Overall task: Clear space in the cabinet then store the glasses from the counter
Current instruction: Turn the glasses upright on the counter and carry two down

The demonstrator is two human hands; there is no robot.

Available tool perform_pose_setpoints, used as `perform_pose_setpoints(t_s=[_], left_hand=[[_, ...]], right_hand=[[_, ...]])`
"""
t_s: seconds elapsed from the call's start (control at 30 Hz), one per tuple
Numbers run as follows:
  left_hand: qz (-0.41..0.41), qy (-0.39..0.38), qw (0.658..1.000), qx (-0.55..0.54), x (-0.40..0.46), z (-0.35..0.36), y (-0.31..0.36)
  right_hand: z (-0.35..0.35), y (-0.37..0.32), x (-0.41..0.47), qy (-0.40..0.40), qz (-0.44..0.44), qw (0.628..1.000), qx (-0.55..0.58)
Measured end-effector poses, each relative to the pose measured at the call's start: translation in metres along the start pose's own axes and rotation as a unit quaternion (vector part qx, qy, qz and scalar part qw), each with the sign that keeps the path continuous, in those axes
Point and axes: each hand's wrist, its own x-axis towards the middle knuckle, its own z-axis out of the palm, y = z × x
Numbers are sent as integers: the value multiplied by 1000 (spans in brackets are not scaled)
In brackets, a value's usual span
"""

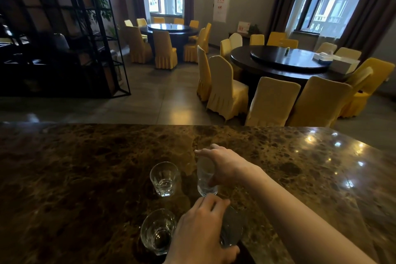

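Setting: a marble bench [85, 178] fills the lower half of the frame; beyond it lies a dining room with round tables [285, 60] and yellow-covered chairs [227, 88]. No cabinet is in view.
Glasses: four clear tumblers stand or are held at lower centre of the frame, close together.
Free glasses: the upper-left glass [164, 178] and the lower-left glass [158, 231] stand upright on the bench, mouths up, untouched.
Right hand: the right hand [222, 167] reaches in from the right and grips the upper-right glass [206, 178] from above, fingers curled round its rim and wall.
Left hand: the left hand [201, 229] at bottom centre is wrapped round the lower-right glass [232, 229], thumb on the near side.
Axis: each glass's long axis runs mouth to base. The two free ones are vertical; the upper-right one leans slightly and the lower-right one looks tilted towards the right. Whether either is off the bench I cannot tell.
Handling: likely rigid, smooth, slippery and breakable, with heavy thick bases.
Hold: round the wall below the rim seems safest, and they should be kept from knocking together.
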Motion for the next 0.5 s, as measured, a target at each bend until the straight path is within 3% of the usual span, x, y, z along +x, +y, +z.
perform_pose_setpoints(t_s=[0.3, 0.5], left_hand=[[25, 16, 1000, 6, -7, -12, 0], [-52, 149, 987, -26, -58, -36, -34]], right_hand=[[-10, -5, -6, -21, 8, 1000, -2], [-31, -33, -9, 49, -56, 997, -28]])
